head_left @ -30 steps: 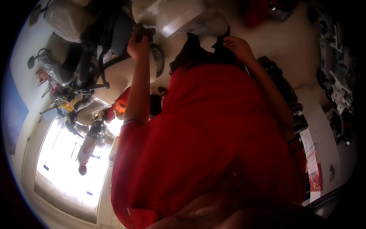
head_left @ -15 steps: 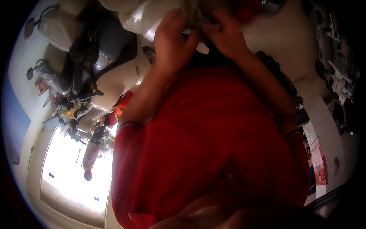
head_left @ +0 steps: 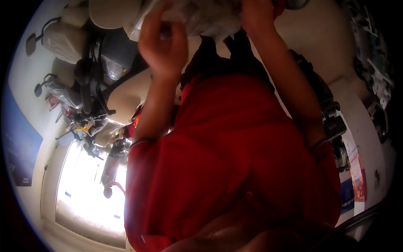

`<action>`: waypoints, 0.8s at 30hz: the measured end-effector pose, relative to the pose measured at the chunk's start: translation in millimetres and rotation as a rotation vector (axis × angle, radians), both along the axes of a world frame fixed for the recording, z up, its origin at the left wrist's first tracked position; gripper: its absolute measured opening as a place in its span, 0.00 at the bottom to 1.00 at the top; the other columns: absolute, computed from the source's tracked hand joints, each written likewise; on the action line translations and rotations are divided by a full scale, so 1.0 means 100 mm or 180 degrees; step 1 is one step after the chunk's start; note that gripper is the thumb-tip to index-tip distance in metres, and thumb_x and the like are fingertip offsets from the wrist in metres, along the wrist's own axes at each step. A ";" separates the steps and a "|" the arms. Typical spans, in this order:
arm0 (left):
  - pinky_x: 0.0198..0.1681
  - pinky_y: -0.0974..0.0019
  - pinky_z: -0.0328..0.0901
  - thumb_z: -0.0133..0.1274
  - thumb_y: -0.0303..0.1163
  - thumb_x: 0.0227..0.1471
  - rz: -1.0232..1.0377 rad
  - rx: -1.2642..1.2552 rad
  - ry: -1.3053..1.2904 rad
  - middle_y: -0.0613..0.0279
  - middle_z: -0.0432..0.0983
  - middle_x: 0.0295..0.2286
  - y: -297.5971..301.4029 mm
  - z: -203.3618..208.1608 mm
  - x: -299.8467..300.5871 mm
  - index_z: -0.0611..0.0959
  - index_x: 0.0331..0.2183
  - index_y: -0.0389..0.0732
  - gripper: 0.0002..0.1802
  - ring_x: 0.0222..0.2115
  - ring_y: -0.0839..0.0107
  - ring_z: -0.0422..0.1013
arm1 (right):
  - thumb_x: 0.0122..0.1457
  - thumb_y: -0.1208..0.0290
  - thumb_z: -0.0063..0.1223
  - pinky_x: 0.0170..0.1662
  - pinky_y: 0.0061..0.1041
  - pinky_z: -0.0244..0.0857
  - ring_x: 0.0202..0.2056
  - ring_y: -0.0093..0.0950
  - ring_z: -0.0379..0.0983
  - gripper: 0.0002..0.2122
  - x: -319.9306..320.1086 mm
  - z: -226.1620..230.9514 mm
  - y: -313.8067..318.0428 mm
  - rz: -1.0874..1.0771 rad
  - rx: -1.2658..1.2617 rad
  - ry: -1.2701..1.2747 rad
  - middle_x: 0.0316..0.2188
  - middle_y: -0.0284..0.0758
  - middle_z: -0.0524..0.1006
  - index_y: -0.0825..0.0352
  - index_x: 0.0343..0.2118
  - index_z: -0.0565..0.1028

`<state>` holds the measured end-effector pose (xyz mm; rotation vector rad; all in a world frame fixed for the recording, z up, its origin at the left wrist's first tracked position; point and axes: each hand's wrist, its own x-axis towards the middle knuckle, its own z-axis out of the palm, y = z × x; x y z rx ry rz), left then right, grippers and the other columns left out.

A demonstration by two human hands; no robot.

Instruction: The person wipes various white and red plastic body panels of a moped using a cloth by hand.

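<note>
My left hand (head_left: pixel 163 48) is raised at the top of the head view, against a crumpled, cloudy plastic wrapping (head_left: pixel 205 19). Its thumb and forefinger stand apart with a dark gap between them; its other fingers are hard to make out. On the far side of the wrapping, my right hand (head_left: pixel 257 19) is cut off by the upper edge, so its fingers do not show. A red and dark rounded thing (head_left: pixel 294 3) lies just right of it, mostly out of view.
Scooters (head_left: pixel 63 40) with mirrors and plastic-covered panels stand along the left. Beyond them a person (head_left: pixel 110 172) is in a bright doorway (head_left: pixel 90 197). Dark and grey vehicle parts (head_left: pixel 373 63) line the right side. A blue poster (head_left: pixel 25 138) hangs on the left wall.
My hands have moved apart, the left one leftward and the right one up toward the edge. The greyish bunch between them now shows as a wider spread of plastic.
</note>
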<state>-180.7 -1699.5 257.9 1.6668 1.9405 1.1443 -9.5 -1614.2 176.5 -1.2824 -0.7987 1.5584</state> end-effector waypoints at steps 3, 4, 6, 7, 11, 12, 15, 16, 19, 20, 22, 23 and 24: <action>0.33 0.70 0.68 0.52 0.20 0.48 0.0109 0.0251 0.0412 0.55 0.78 0.39 0.02 -0.23 -0.30 0.80 0.43 0.35 0.17 0.31 0.70 0.75 | 0.58 0.75 0.55 0.30 0.20 0.62 0.26 0.18 0.65 0.14 -0.29 -0.07 0.27 -0.0033 0.0065 -0.0083 0.27 0.28 0.72 0.70 0.46 0.72; 0.36 0.69 0.69 0.52 0.20 0.47 0.0127 0.0466 0.0749 0.54 0.78 0.39 0.00 -0.31 -0.37 0.80 0.43 0.34 0.17 0.34 0.67 0.75 | 0.57 0.75 0.56 0.29 0.20 0.62 0.26 0.18 0.65 0.18 -0.41 -0.06 0.34 0.0065 -0.0013 -0.0328 0.27 0.28 0.71 0.70 0.51 0.71; 0.41 0.64 0.69 0.53 0.21 0.46 0.0116 0.0363 0.0843 0.52 0.77 0.40 0.04 -0.30 -0.33 0.81 0.40 0.33 0.16 0.40 0.60 0.74 | 0.56 0.73 0.58 0.29 0.23 0.63 0.26 0.21 0.67 0.24 -0.55 0.03 0.48 0.0429 0.0243 -0.0890 0.25 0.30 0.71 0.70 0.55 0.68; 0.42 0.63 0.69 0.52 0.20 0.45 0.0119 0.0363 0.0936 0.51 0.77 0.39 0.06 -0.29 -0.29 0.81 0.39 0.33 0.15 0.40 0.59 0.74 | 0.55 0.72 0.59 0.29 0.25 0.63 0.25 0.22 0.67 0.23 -0.64 0.00 0.54 0.0623 0.0341 -0.1024 0.24 0.32 0.72 0.70 0.55 0.69; 0.44 0.62 0.69 0.51 0.20 0.45 0.0206 0.0093 0.0944 0.51 0.78 0.39 0.01 -0.27 -0.26 0.82 0.38 0.32 0.14 0.40 0.58 0.75 | 0.52 0.67 0.57 0.35 0.36 0.67 0.30 0.36 0.73 0.13 -1.10 -0.24 0.69 0.1451 0.1682 -0.1632 0.26 0.41 0.76 0.66 0.40 0.79; 0.43 0.62 0.69 0.50 0.20 0.46 0.0252 0.0005 0.0951 0.51 0.78 0.39 0.01 -0.27 -0.25 0.82 0.38 0.32 0.14 0.40 0.59 0.75 | 0.50 0.66 0.55 0.38 0.40 0.68 0.33 0.41 0.74 0.11 -1.17 -0.37 0.71 0.1679 0.2507 -0.2179 0.27 0.44 0.78 0.65 0.34 0.81; 0.40 0.64 0.70 0.50 0.20 0.46 0.0266 0.0042 0.0965 0.52 0.78 0.37 -0.03 -0.26 -0.24 0.82 0.37 0.32 0.13 0.37 0.60 0.76 | 0.49 0.65 0.52 0.40 0.44 0.67 0.34 0.45 0.73 0.09 -1.26 -0.54 0.89 0.1471 0.2440 -0.2369 0.28 0.44 0.78 0.64 0.28 0.80; 0.39 0.65 0.70 0.49 0.20 0.46 0.0272 0.0035 0.0928 0.52 0.79 0.37 -0.04 -0.24 -0.22 0.82 0.36 0.32 0.13 0.36 0.61 0.76 | 0.49 0.66 0.52 0.40 0.43 0.67 0.34 0.45 0.73 0.09 -1.26 -0.57 0.97 0.1401 0.2373 -0.2637 0.27 0.44 0.78 0.65 0.28 0.80; 0.37 0.63 0.70 0.50 0.21 0.46 0.0233 0.0006 0.0866 0.50 0.79 0.36 -0.03 -0.26 -0.20 0.82 0.34 0.32 0.11 0.35 0.57 0.76 | 0.51 0.67 0.51 0.37 0.41 0.69 0.33 0.44 0.76 0.10 -1.15 -0.73 1.43 0.2003 0.0700 -0.3211 0.30 0.46 0.79 0.65 0.28 0.81; 0.35 0.66 0.70 0.49 0.19 0.46 0.0251 -0.0006 0.0898 0.51 0.79 0.36 -0.04 -0.25 -0.21 0.82 0.34 0.32 0.11 0.34 0.62 0.77 | 0.51 0.67 0.51 0.37 0.41 0.69 0.33 0.44 0.76 0.10 -1.14 -0.65 1.43 0.2043 0.0717 -0.3186 0.30 0.46 0.79 0.65 0.28 0.81; 0.34 0.67 0.70 0.49 0.20 0.46 0.0295 0.0049 0.0957 0.51 0.79 0.35 -0.04 -0.24 -0.20 0.82 0.33 0.32 0.11 0.34 0.62 0.77 | 0.52 0.67 0.50 0.36 0.40 0.69 0.32 0.44 0.77 0.10 -1.07 -0.51 1.42 0.2432 -0.0066 -0.2170 0.31 0.47 0.79 0.66 0.28 0.81; 0.34 0.66 0.70 0.49 0.20 0.46 0.0219 0.0053 0.1052 0.51 0.79 0.35 -0.03 -0.24 -0.19 0.82 0.33 0.32 0.10 0.33 0.61 0.77 | 0.51 0.65 0.53 0.36 0.41 0.69 0.31 0.43 0.76 0.10 -1.07 -0.59 1.36 0.2348 0.0743 -0.2485 0.29 0.46 0.79 0.67 0.28 0.81; 0.35 0.65 0.70 0.49 0.20 0.46 0.0136 0.0058 0.1144 0.51 0.79 0.34 -0.01 -0.24 -0.19 0.82 0.33 0.32 0.10 0.33 0.60 0.77 | 0.51 0.65 0.53 0.36 0.41 0.69 0.31 0.43 0.76 0.10 -1.08 -0.59 1.32 0.2332 0.0762 -0.2502 0.29 0.46 0.79 0.67 0.28 0.81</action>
